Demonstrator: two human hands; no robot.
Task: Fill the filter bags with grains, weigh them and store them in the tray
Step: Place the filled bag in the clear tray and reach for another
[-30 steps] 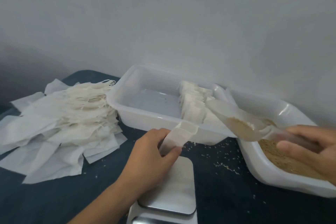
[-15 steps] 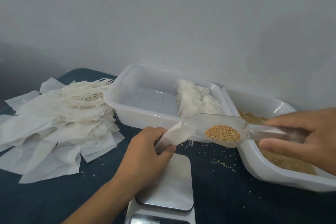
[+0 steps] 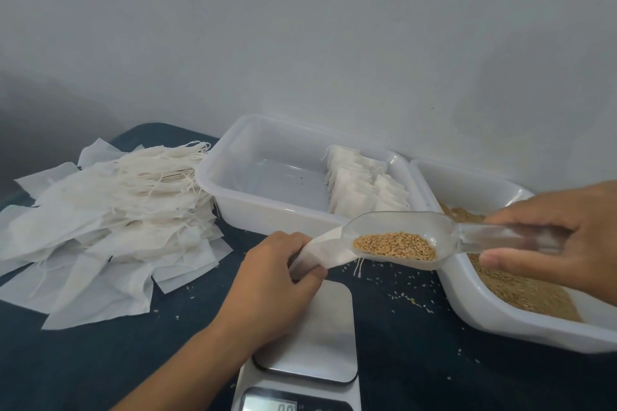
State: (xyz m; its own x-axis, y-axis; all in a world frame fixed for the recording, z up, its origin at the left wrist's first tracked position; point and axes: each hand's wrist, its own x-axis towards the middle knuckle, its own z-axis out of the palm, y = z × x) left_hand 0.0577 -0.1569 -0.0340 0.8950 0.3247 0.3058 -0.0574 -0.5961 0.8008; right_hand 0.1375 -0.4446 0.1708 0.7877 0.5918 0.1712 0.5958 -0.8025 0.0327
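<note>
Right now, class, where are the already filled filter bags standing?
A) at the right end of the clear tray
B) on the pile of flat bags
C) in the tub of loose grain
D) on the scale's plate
A: the filled bags stand in a row against the right end of the clear tray, its left part bare.

Left hand (image 3: 270, 280) gripping filter bag (image 3: 325, 248) over scale (image 3: 320, 337) — right hand (image 3: 547, 237) holding grain-loaded scoop (image 3: 400, 240) at its mouth.
</note>
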